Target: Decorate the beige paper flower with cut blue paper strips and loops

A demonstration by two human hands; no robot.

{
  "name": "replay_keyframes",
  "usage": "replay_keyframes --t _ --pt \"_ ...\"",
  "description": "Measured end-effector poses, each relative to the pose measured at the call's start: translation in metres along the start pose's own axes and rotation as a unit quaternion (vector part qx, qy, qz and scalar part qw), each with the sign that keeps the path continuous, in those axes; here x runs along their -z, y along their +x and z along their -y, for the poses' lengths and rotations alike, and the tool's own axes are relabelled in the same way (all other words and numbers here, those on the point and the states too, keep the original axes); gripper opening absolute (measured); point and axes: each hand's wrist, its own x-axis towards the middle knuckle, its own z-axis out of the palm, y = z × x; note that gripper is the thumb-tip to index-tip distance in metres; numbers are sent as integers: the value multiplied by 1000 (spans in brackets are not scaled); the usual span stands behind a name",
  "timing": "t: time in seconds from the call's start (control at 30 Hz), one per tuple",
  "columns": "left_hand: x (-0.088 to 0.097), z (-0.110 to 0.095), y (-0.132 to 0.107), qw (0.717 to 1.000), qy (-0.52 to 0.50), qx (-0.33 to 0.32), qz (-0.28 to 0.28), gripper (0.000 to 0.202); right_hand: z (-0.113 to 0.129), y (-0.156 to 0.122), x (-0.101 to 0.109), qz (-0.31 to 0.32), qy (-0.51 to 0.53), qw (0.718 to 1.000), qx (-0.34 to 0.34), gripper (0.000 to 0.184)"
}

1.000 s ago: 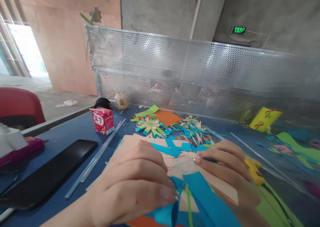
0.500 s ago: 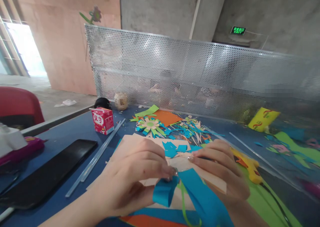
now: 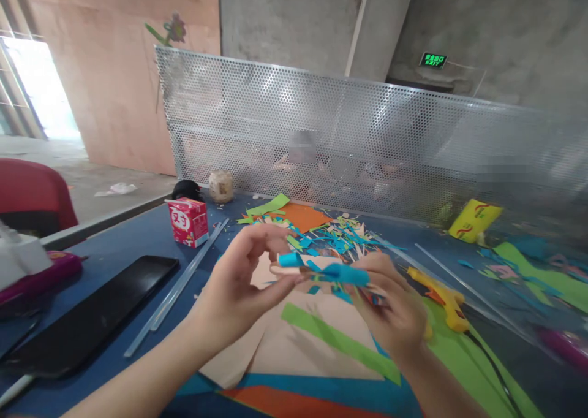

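Note:
My left hand [image 3: 243, 283] and my right hand [image 3: 390, 311] are raised above the blue table [image 3: 124, 246], holding a folded blue paper strip [image 3: 331, 271] between them. The left thumb and fingers pinch its rolled left end. The right hand's fingers close around its right end. Below the hands lie a peach sheet [image 3: 294, 344] with a green paper strip [image 3: 340, 341] across it, on top of blue and orange sheets [image 3: 298, 399]. A heap of blue, green and peach paper scraps [image 3: 340, 237] lies just beyond the hands.
A black phone [image 3: 92, 314], two clear glue sticks [image 3: 179, 289] and a red carton [image 3: 187, 222] lie to the left. A yellow glue gun [image 3: 441, 292] with a cord is at the right. A perforated metal screen [image 3: 367, 142] closes the far edge; people sit behind it.
Both hands lifted off the peach sheet, carrying the blue strip up. The strip is now folded up between them, and the green strip lies uncovered on the sheet.

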Motion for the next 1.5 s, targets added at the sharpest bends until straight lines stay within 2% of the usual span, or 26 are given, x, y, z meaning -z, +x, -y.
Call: replay_keyframes --t 0.07,0.13,0.2,0.27,0.33,0.37,0.47,0.53,0.77,1.07,1.17,1.33,1.43,1.5 --pt "-1 3 7 998 -37 53 -22 35 2 5 -1 5 3 995 -100 10" --pt "-1 8 13 990 -79 102 -50 29 3 9 -3 13 33 972 -234 5" --pt "2 12 18 979 -103 149 -95 21 3 11 -5 17 101 925 -366 14" --pt "5 16 21 964 -113 200 -135 17 2 11 -9 29 183 864 -469 20" --pt "7 19 20 950 -125 256 -129 18 0 8 -12 40 243 812 -529 24" --pt "8 20 20 942 -133 288 -110 21 -1 6 -14 50 259 796 -545 26" --pt "7 24 16 922 -143 356 -48 29 -2 -1 -18 80 266 784 -555 27" --pt "6 26 15 920 -142 363 -35 31 -1 -4 -20 98 260 779 -561 28" --pt "7 27 14 917 -155 366 -46 26 0 -11 -21 123 268 769 -568 31" --pt "5 30 9 928 -109 350 -66 28 -3 -20 -27 152 265 763 -569 30" --pt "4 30 8 924 -102 362 -71 28 -4 -22 -29 139 265 765 -570 29" --pt "1 31 -1 930 -92 353 -43 34 -2 -20 -30 119 268 763 -576 29" --pt "1 31 -5 928 -106 350 -66 33 -1 -19 -30 121 286 761 -570 29" --pt "1 30 -6 919 -112 367 -90 33 -3 -20 -31 146 304 762 -552 27"
